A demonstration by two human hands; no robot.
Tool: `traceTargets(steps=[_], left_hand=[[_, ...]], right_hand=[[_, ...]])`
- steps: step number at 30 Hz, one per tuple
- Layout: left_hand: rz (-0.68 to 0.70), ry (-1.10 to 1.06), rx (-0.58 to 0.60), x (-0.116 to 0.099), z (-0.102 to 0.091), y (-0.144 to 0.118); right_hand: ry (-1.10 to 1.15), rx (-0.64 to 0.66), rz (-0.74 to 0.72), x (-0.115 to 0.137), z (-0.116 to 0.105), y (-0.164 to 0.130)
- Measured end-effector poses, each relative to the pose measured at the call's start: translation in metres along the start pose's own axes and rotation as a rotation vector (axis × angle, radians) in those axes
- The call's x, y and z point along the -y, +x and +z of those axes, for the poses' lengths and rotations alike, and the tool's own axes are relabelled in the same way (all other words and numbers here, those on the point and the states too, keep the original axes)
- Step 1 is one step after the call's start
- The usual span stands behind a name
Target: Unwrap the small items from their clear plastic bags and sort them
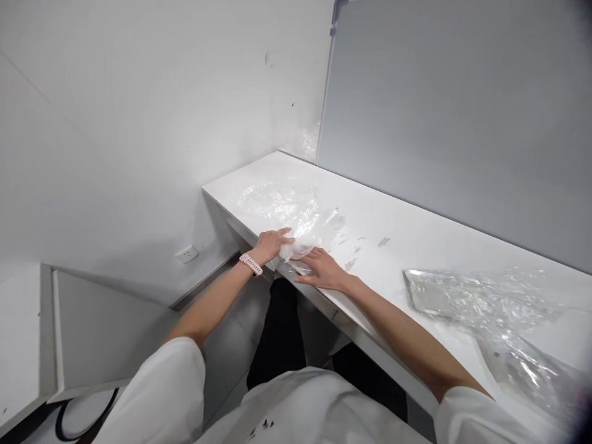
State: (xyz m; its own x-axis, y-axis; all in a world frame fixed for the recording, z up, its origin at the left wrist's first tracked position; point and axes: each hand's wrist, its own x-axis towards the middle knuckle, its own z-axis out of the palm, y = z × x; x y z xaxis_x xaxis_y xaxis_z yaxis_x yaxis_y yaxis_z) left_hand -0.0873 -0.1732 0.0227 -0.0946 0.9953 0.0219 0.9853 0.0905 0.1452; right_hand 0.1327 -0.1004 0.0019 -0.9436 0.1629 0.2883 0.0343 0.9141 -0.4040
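White table [398, 222], plastic edge [296, 249] between left hand [270, 245] and right hand [324, 269]

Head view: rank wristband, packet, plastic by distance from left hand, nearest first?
1. Plastic: at the left hand's fingertips.
2. Wristband: just behind that hand.
3. Packet: off to the right on the table.

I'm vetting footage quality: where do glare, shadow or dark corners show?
Head view: white glare streaks the film and the bags at right; head view: soft shadow greys the lower wall; head view: both right corners are dark.
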Motion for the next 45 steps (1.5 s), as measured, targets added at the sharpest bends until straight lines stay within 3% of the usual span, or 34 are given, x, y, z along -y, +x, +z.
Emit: traceTargets(steps=[4, 6, 9, 12, 14, 16, 18, 19, 21, 26, 30, 33, 36, 41, 43, 45], left_hand=[[0.060, 0.120, -0.007, -0.008, 0.000, -0.001], [0.108, 0.075, -0.033, -0.011, 0.000, 0.001], [0.148, -0.148, -0.090, -0.008, -0.007, 0.009], [0.162, -0.567, -0.049, 0.013, -0.027, 0.020], [0.018, -0.818, -0.074, 0.037, -0.042, 0.027], [-0.341, -0.902, -0.293, 0.061, -0.053, 0.033], [-0.678, -0.853, -0.530, 0.081, -0.055, 0.039], [-0.769, -0.826, -0.576, 0.087, -0.053, 0.043], [-0.798, -0.833, -0.537, 0.090, -0.046, 0.052], [-0.596, -0.949, -0.325, 0.059, -0.044, 0.078], [-0.154, -0.956, -0.043, 0.018, -0.053, 0.074], [0.144, -0.670, 0.197, -0.010, -0.046, 0.052], [0.232, -0.330, 0.233, -0.029, -0.028, 0.027], [0.329, -0.122, 0.279, -0.033, -0.015, -0.005], [0.356, -0.056, 0.277, -0.032, -0.015, -0.014], [0.371, -0.020, 0.248, -0.031, -0.015, -0.020]], right_hand=[[-0.074, -0.371, 0.043, 0.007, -0.019, -0.005], [-0.133, -0.435, 0.082, 0.002, -0.025, 0.002], [-0.231, -0.242, 0.222, -0.014, -0.017, 0.015], [-0.281, -0.001, 0.381, -0.028, 0.000, 0.021], [-0.277, 0.059, 0.414, -0.032, 0.008, 0.021], [-0.251, 0.065, 0.418, -0.032, 0.010, 0.020], [-0.216, 0.060, 0.415, -0.032, 0.009, 0.019], [-0.199, 0.053, 0.413, -0.032, 0.008, 0.018], [-0.170, 0.034, 0.406, -0.033, 0.007, 0.018], [-0.152, -0.004, 0.388, -0.036, 0.009, 0.018], [-0.151, -0.011, 0.391, -0.036, 0.009, 0.018], [-0.141, -0.020, 0.378, -0.036, 0.007, 0.019], [-0.087, -0.083, 0.377, -0.040, 0.007, 0.019], [0.278, -0.369, 0.567, -0.047, 0.007, 0.013], [0.347, -0.588, 0.664, -0.043, -0.001, 0.010], [0.278, -0.834, 0.673, -0.035, -0.016, 0.009]])
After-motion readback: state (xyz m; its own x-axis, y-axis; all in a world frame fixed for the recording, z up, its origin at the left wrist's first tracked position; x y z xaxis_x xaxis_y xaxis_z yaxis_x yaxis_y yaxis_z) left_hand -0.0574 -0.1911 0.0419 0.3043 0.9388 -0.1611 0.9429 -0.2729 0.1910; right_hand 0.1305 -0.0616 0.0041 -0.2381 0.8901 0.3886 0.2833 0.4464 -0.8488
